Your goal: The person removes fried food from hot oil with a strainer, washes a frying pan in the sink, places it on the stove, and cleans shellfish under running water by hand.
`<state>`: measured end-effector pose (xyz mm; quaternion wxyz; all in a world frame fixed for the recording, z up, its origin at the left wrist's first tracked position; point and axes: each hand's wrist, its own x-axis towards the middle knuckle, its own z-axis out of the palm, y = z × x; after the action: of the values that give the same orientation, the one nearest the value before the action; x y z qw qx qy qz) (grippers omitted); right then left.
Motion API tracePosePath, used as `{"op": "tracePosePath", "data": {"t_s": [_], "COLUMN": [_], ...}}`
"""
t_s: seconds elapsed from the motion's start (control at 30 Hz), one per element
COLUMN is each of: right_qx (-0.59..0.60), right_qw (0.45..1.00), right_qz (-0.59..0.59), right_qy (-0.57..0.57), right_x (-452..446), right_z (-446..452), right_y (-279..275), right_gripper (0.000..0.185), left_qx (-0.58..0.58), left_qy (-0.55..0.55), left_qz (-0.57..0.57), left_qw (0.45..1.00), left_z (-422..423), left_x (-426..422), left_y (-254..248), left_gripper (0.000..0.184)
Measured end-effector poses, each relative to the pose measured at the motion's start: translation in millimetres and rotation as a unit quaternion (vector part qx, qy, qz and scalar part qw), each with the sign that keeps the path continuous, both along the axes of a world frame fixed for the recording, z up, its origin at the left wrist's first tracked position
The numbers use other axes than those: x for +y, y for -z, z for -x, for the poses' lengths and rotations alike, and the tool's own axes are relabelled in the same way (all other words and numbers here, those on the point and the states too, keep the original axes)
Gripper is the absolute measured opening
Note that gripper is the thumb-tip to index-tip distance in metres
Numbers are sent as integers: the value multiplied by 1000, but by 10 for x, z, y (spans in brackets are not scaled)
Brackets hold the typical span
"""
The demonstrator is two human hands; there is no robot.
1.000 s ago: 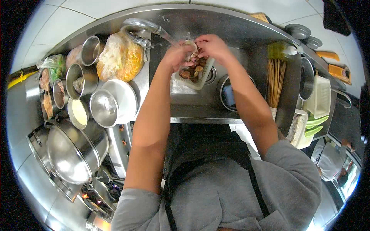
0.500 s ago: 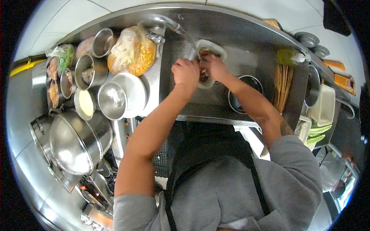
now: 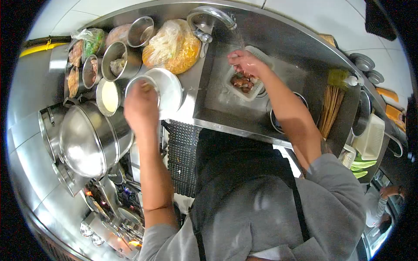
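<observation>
My left hand (image 3: pixel 142 106) is over a round metal bowl (image 3: pixel 155 82) on the counter left of the sink, its fingers blurred and partly hidden. A white plate-like dish (image 3: pixel 172 93) lies beside that bowl. My right hand (image 3: pixel 249 64) is above a white plastic container (image 3: pixel 234 89) in the sink, its fingers curled together under the faucet (image 3: pixel 216 14); what they hold is too small to make out. Reddish-brown pieces of what looks like meat (image 3: pixel 244 82) lie in the container. Water falls from the spout close to the container's far end.
A bag of yellow food (image 3: pixel 171 50), metal containers (image 3: pixel 116 63) and a large steel pot (image 3: pixel 82 139) crowd the left side. In the sink's right part are a round pan (image 3: pixel 278 124) and wooden skewers (image 3: pixel 331 111). Burners with a flame (image 3: pixel 134 243) are at lower left.
My left hand has moved left from the container in the sink to the metal bowl. My right hand has risen from the meat pieces towards the faucet, fingers now curled. The view has shifted.
</observation>
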<state>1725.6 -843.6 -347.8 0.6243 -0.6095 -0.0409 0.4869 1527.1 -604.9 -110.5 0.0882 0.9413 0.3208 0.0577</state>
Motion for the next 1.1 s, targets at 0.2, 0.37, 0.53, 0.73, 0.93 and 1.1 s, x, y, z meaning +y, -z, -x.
{"op": "tracePosePath", "data": {"t_s": [0.2,0.37,0.53,0.73,0.93,1.1], "right_qx": [-118,-240,-300,-415,-598,-412], "right_qw": [983,948,935,866,672,847], "right_qz": [120,191,185,277,383,302], "right_qy": [-65,-80,-25,-32,-209,-150], "right_x": [71,-42,-128,-680,-877,-874], "right_z": [-157,-174,69,176,404,-1], "right_y": [-117,-174,-239,-291,445,357], "right_gripper": [25,29,30,38,27,24], "left_qx": [23,-179,-101,-86,-10,11], "left_qy": [-7,35,-134,-102,173,282], "left_qz": [90,158,813,790,588,445], "left_qw": [996,970,557,598,790,850], "left_z": [253,-136,-1073,-1593,-1830,-1694], "left_x": [915,-12,-1390,-1494,-1389,-1265], "left_y": [837,548,1542,2165,2235,2269], "left_gripper": [40,44,44,20,35,41]}}
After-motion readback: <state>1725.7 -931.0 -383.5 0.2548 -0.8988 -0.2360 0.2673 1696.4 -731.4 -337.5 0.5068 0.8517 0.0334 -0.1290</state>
